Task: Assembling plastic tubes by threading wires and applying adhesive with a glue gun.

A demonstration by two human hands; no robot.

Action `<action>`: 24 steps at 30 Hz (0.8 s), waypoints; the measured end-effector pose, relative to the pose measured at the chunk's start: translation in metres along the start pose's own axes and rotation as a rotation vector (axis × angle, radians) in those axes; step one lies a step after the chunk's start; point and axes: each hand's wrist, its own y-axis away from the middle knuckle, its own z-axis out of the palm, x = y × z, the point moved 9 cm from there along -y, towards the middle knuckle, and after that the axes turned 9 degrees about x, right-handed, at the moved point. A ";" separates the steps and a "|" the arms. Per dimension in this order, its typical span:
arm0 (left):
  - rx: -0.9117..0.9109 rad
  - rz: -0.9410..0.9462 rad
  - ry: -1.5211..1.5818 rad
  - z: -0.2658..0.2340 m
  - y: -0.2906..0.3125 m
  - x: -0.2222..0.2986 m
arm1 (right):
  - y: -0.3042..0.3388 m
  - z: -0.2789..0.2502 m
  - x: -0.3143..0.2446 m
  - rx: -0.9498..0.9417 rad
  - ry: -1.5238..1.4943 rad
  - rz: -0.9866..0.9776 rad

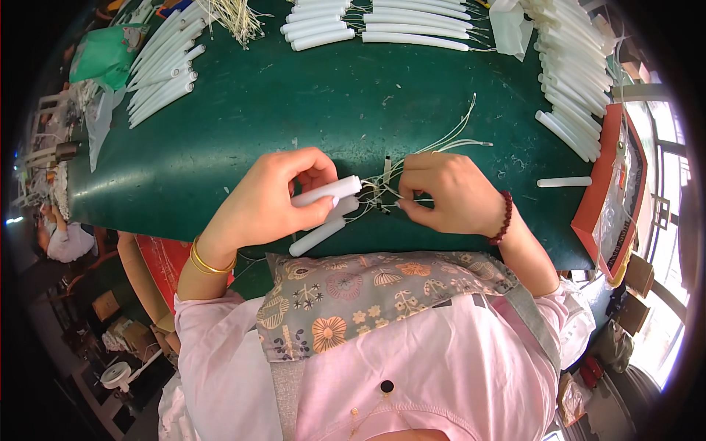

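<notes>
My left hand (276, 195) grips a bundle of white plastic tubes (327, 192) lying across the near edge of the green table (309, 110); one tube (316, 238) sticks out below the hand toward me. My right hand (445, 192) pinches thin white wires (448, 140) that run from the tube ends up and to the right across the table. A small dark clip or tie (387, 167) sits between the two hands where the wires bunch. A gold bangle is on my left wrist, a dark red bead bracelet on my right.
Rows of white tubes lie at the far left (162, 66), far middle (382, 26) and right (573, 81). A single tube (563, 181) lies right of my hand. A red tray (614, 191) stands at the right edge. A green bag (103, 55) sits far left.
</notes>
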 end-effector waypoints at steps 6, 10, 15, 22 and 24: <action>0.098 0.048 -0.257 -0.003 -0.010 -0.018 | 0.013 0.003 0.017 -0.451 -0.265 0.323; -0.082 0.178 -0.255 0.018 -0.009 -0.013 | 0.024 -0.002 -0.003 -0.626 -0.336 0.234; -0.074 0.411 -0.162 0.021 -0.010 0.004 | 0.007 -0.032 -0.057 -0.399 -0.606 0.020; -0.285 0.015 0.526 0.026 -0.006 0.002 | -0.045 -0.075 0.007 0.012 -0.536 0.318; -0.206 0.007 0.617 -0.005 -0.016 -0.003 | -0.052 -0.084 0.031 0.043 -0.300 0.195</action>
